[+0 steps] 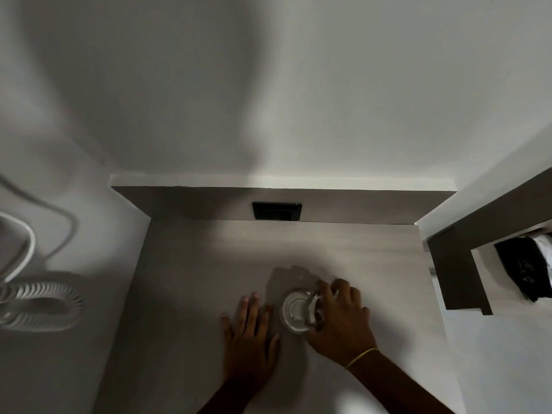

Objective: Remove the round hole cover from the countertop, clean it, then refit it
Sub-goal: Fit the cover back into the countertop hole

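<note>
On the near right part of the grey tabletop (pixel 185 279), the round hole cover (pixel 298 312) lies under the right hand (pixel 340 319). The cover is a pale, ring-shaped disc with a raised inner circle. The right hand reaches over it from the right; its fingers (pixel 324 289) curl around the far right edge of the cover, and its thumb sits at the near right edge, so the grip is pinching the cover by its rim. The picture is dim and slightly blurred here, so it cannot be told whether the cover is seated in its hole or lifted clear of it. A thin yellow band (pixel 361 355) circles the right wrist.

The left hand (pixel 249 339) lies flat on the tabletop just to the left of the cover, palm down, fingers spread and pointing toward the far side; its grip is spread and holds nothing.

At the far edge of the tabletop, a black rectangular socket plate (pixel 277 211) is set in the low grey back panel. To the far left, a white coiled cord (pixel 41 306) rests on a lighter surface. To the right, a dark grey shelf unit (pixel 457 264) holds a black object that cannot be identified.
</note>
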{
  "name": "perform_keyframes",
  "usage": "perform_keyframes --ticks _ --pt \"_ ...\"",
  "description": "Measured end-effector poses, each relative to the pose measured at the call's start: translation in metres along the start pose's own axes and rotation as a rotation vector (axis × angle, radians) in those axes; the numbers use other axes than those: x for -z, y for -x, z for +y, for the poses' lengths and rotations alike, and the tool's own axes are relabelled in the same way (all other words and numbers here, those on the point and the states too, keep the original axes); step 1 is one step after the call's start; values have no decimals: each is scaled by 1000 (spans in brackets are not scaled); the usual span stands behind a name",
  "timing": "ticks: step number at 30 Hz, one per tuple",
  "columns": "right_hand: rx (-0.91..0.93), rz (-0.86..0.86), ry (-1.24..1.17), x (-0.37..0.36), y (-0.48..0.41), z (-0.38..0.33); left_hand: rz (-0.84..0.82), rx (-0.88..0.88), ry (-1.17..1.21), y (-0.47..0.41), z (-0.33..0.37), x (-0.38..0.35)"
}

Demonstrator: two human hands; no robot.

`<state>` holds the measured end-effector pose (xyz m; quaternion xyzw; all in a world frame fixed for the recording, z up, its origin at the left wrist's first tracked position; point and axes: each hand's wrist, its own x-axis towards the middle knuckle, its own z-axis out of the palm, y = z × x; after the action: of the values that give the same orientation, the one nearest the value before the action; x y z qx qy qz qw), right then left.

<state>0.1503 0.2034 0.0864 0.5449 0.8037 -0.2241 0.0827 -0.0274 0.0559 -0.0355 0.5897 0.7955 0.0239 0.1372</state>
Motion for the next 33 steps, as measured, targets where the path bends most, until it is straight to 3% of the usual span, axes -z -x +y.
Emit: perform_keyframes --ticks 9,33 --pt "119 -90 31 -22 -17 -42 18 -10 -5 1 4 10" --pt "195 -113 145 -39 -18 -41 35 7 -44 2 2 7"
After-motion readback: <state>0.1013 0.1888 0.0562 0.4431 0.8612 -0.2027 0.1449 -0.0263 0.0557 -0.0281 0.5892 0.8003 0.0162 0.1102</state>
